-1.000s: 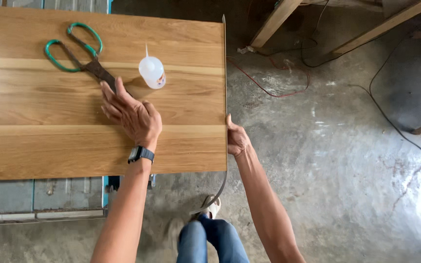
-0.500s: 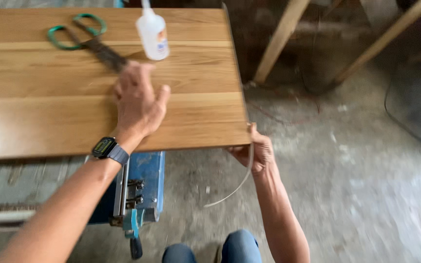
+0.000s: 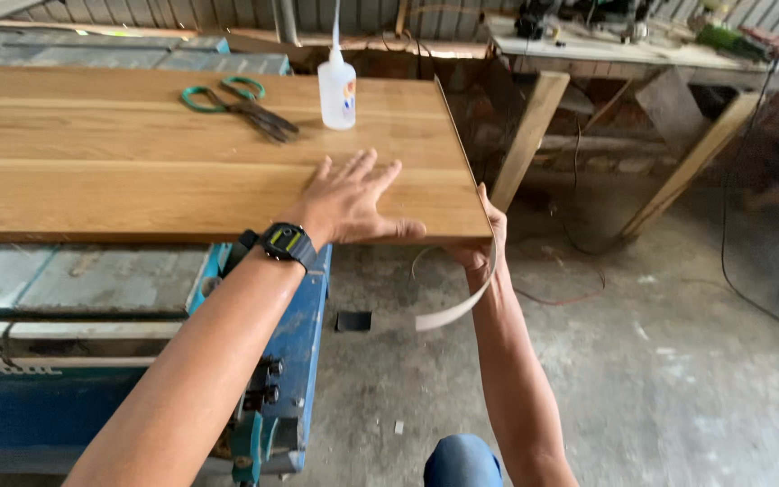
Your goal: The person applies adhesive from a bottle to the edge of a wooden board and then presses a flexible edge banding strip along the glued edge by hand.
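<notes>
While I watched, board: the oak panel (image 3: 137, 171) lay across the blue saw bench (image 3: 299, 343).
Left hand (image 3: 349, 203): fingers spread flat on the panel.
Right hand (image 3: 484, 243): pinched the edge-banding strip (image 3: 453, 311) at the panel's corner.
Behind: scissors (image 3: 241, 104), glue bottle (image 3: 336, 88).

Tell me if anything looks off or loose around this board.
A pale strip curls loose below the board's right edge by the right hand, not lying flat against it. The left hand presses flat on top. Scissors and bottle look tidy.

Scissors (image 3: 243, 104) lie left of the bottle (image 3: 336, 90) on the board (image 3: 92, 171); the left hand (image 3: 349, 200) rests flat before them, the right hand (image 3: 482, 239) at the board's right edge.
</notes>
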